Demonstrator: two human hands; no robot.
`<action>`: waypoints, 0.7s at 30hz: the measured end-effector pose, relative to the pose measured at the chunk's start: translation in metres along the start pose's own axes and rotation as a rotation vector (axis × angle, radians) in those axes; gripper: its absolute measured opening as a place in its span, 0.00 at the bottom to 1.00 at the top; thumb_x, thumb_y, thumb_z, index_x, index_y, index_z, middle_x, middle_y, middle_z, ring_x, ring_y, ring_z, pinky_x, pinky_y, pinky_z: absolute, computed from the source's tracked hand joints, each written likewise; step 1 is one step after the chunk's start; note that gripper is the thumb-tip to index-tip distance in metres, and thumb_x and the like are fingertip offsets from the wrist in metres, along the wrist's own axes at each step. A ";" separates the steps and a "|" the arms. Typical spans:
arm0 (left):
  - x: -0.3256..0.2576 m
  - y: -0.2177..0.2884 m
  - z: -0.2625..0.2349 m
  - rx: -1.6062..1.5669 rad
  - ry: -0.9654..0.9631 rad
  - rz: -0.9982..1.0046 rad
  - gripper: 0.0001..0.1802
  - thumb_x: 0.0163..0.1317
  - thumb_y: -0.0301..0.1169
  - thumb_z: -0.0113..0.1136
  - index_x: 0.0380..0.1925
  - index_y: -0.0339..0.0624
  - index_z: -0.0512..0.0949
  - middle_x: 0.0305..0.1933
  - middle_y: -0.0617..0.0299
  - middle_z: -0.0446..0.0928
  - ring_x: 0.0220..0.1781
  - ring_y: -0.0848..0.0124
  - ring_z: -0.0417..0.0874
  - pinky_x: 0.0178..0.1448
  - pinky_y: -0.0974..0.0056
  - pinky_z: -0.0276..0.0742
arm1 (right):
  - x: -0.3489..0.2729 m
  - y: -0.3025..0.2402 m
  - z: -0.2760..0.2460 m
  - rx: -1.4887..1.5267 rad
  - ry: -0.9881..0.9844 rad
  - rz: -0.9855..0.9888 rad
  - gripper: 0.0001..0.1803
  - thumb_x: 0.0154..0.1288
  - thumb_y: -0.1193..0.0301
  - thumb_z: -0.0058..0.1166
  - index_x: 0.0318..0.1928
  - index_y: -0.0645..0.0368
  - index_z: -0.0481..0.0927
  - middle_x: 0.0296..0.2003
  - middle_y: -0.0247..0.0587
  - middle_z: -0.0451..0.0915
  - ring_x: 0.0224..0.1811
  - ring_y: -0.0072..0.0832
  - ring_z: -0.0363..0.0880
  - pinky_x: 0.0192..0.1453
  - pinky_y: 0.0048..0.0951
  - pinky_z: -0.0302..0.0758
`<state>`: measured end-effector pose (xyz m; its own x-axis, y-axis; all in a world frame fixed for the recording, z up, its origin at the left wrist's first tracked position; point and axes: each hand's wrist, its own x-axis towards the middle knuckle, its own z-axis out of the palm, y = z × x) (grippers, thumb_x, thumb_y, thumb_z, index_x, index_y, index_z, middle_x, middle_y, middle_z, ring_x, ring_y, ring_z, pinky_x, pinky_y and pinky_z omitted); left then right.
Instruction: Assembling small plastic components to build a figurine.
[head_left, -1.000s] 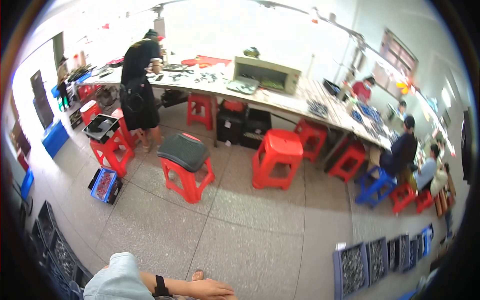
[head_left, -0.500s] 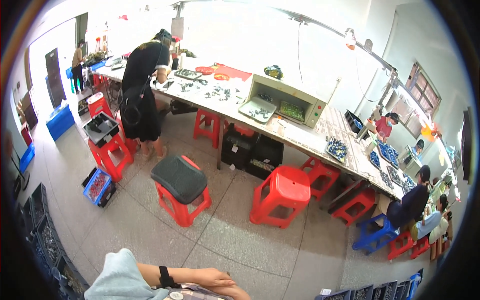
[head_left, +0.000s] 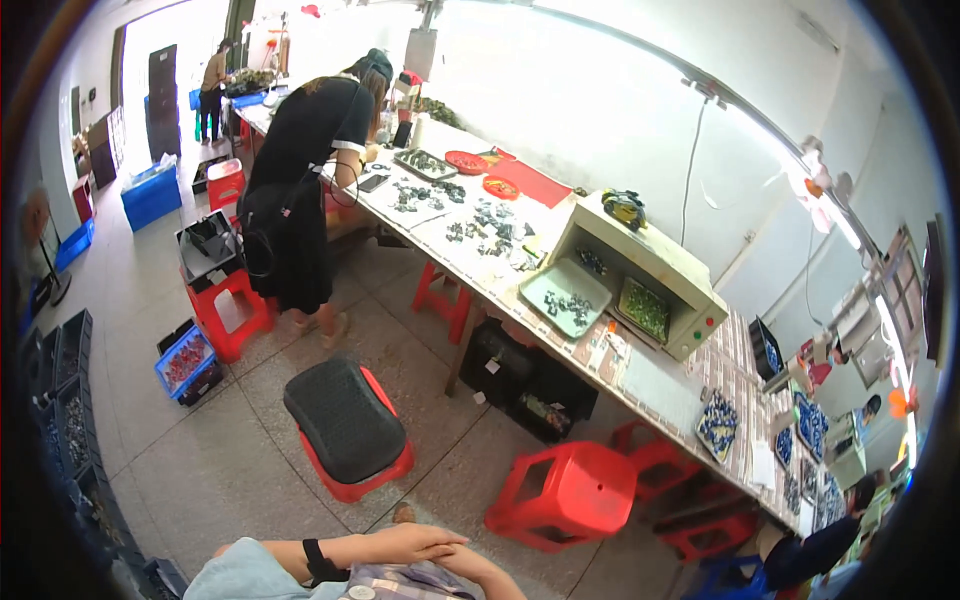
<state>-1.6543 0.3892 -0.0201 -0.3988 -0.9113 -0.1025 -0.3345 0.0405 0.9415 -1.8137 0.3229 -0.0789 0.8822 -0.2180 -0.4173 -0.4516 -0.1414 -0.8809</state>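
Note:
Low in the picture, my forearms cross in front of a plaid garment. My left hand (head_left: 412, 543), with a black band (head_left: 322, 561) at its wrist, lies across my right hand (head_left: 470, 562). The left fingers look stretched out and hold no object. Most of the right hand's fingers are hidden beneath the left hand. Nearest ahead of my hands stands a red stool topped with a black cushion (head_left: 345, 420). A plain red stool (head_left: 590, 490) is to the right of it.
A long worktable (head_left: 655, 385) crosses the room, bearing a box-shaped machine (head_left: 690, 325), a pale green tray (head_left: 567, 298) and small dark parts. A person in black (head_left: 305, 150) bends over it. Dark crates (head_left: 75, 430) line the left; a blue-lined crate (head_left: 185, 362) sits on the floor.
My view has turned and come nearer to the worktable, so the table and stools sit differently and more tilted. My hands stay crossed, the left over the right.

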 end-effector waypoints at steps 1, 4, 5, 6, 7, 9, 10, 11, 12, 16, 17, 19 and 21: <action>0.013 -0.001 -0.017 -0.025 0.011 -0.009 0.21 0.65 0.43 0.42 0.54 0.47 0.69 0.51 0.52 0.73 0.52 0.57 0.74 0.54 0.62 0.68 | 0.005 -0.007 -0.020 -0.016 0.053 0.017 0.19 0.63 0.66 0.46 0.51 0.63 0.72 0.51 0.48 0.72 0.55 0.35 0.68 0.58 0.30 0.64; 0.074 -0.012 -0.069 0.022 0.080 0.169 0.18 0.64 0.36 0.46 0.53 0.47 0.71 0.51 0.56 0.74 0.52 0.60 0.75 0.53 0.64 0.70 | 0.028 -0.025 -0.093 0.208 0.051 0.108 0.17 0.63 0.68 0.47 0.50 0.64 0.73 0.49 0.43 0.74 0.52 0.30 0.70 0.55 0.29 0.67; 0.090 -0.015 -0.083 0.052 0.129 0.252 0.17 0.62 0.35 0.47 0.51 0.45 0.72 0.51 0.57 0.74 0.50 0.61 0.76 0.53 0.63 0.71 | 0.032 -0.029 -0.110 0.256 0.088 0.063 0.17 0.63 0.69 0.47 0.49 0.64 0.73 0.47 0.42 0.74 0.51 0.29 0.71 0.54 0.28 0.68; 0.104 -0.014 -0.099 0.066 0.124 0.268 0.17 0.62 0.33 0.48 0.50 0.44 0.73 0.50 0.57 0.74 0.50 0.61 0.76 0.52 0.63 0.71 | 0.044 -0.018 -0.125 0.338 0.053 0.065 0.16 0.63 0.70 0.47 0.49 0.64 0.74 0.45 0.41 0.75 0.50 0.28 0.72 0.52 0.26 0.69; 0.123 -0.017 -0.117 0.091 0.120 0.296 0.16 0.61 0.32 0.48 0.49 0.44 0.73 0.50 0.58 0.75 0.49 0.62 0.77 0.52 0.63 0.72 | 0.053 -0.027 -0.146 0.392 0.025 0.139 0.18 0.63 0.68 0.47 0.51 0.65 0.72 0.49 0.44 0.73 0.52 0.31 0.70 0.55 0.28 0.68; 0.148 -0.026 -0.140 0.121 0.161 0.354 0.16 0.59 0.31 0.50 0.48 0.43 0.74 0.49 0.58 0.75 0.48 0.62 0.77 0.50 0.64 0.74 | 0.074 -0.021 -0.172 0.508 0.034 0.129 0.18 0.63 0.67 0.48 0.50 0.65 0.73 0.49 0.44 0.73 0.52 0.30 0.70 0.55 0.28 0.67; 0.162 -0.031 -0.150 0.156 0.213 0.422 0.16 0.58 0.30 0.51 0.47 0.43 0.75 0.48 0.58 0.76 0.47 0.63 0.78 0.48 0.64 0.75 | 0.086 -0.012 -0.187 0.519 0.036 0.129 0.18 0.63 0.67 0.48 0.50 0.65 0.73 0.49 0.44 0.73 0.52 0.30 0.70 0.55 0.28 0.67; 0.177 -0.034 -0.162 0.156 0.206 0.416 0.16 0.58 0.30 0.51 0.47 0.43 0.75 0.48 0.58 0.76 0.47 0.63 0.78 0.48 0.64 0.75 | 0.099 -0.002 -0.205 0.546 0.007 0.129 0.18 0.63 0.67 0.49 0.50 0.65 0.73 0.49 0.44 0.73 0.52 0.30 0.70 0.55 0.28 0.67; 0.193 -0.036 -0.176 0.144 0.262 0.417 0.16 0.55 0.28 0.53 0.46 0.44 0.76 0.47 0.59 0.77 0.46 0.63 0.79 0.47 0.65 0.76 | 0.111 0.004 -0.223 0.572 -0.023 0.128 0.18 0.62 0.66 0.50 0.49 0.65 0.73 0.49 0.44 0.73 0.52 0.30 0.70 0.55 0.27 0.67; 0.251 -0.050 -0.226 0.228 0.418 0.394 0.15 0.50 0.26 0.57 0.41 0.43 0.78 0.44 0.59 0.78 0.43 0.64 0.80 0.44 0.67 0.78 | 0.161 -0.009 -0.307 0.663 -0.106 0.054 0.17 0.61 0.67 0.51 0.47 0.66 0.75 0.46 0.43 0.74 0.49 0.27 0.72 0.53 0.25 0.68; 0.267 -0.053 -0.238 0.279 0.480 0.388 0.13 0.50 0.26 0.56 0.38 0.44 0.79 0.43 0.59 0.78 0.43 0.64 0.81 0.43 0.66 0.78 | 0.176 -0.007 -0.326 0.693 -0.152 0.049 0.16 0.60 0.68 0.52 0.46 0.66 0.75 0.45 0.43 0.74 0.48 0.27 0.72 0.52 0.26 0.69; 0.293 -0.059 -0.264 0.342 0.515 0.358 0.12 0.49 0.25 0.57 0.37 0.44 0.79 0.42 0.59 0.79 0.42 0.65 0.81 0.43 0.66 0.78 | 0.205 -0.013 -0.367 0.701 -0.197 0.050 0.15 0.60 0.70 0.52 0.45 0.66 0.76 0.43 0.42 0.75 0.47 0.27 0.72 0.51 0.26 0.69; 0.313 -0.060 -0.290 0.370 0.625 0.287 0.13 0.49 0.25 0.57 0.37 0.44 0.79 0.42 0.58 0.79 0.43 0.64 0.81 0.44 0.66 0.78 | 0.230 -0.030 -0.404 0.610 -0.201 -0.001 0.15 0.59 0.71 0.51 0.44 0.67 0.75 0.43 0.42 0.75 0.46 0.27 0.72 0.51 0.26 0.69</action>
<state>-1.5111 -0.0177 -0.0156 0.0055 -0.9017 0.4323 -0.5975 0.3437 0.7245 -1.6514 -0.1131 -0.0582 0.9171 -0.0247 -0.3979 -0.3460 0.4462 -0.8253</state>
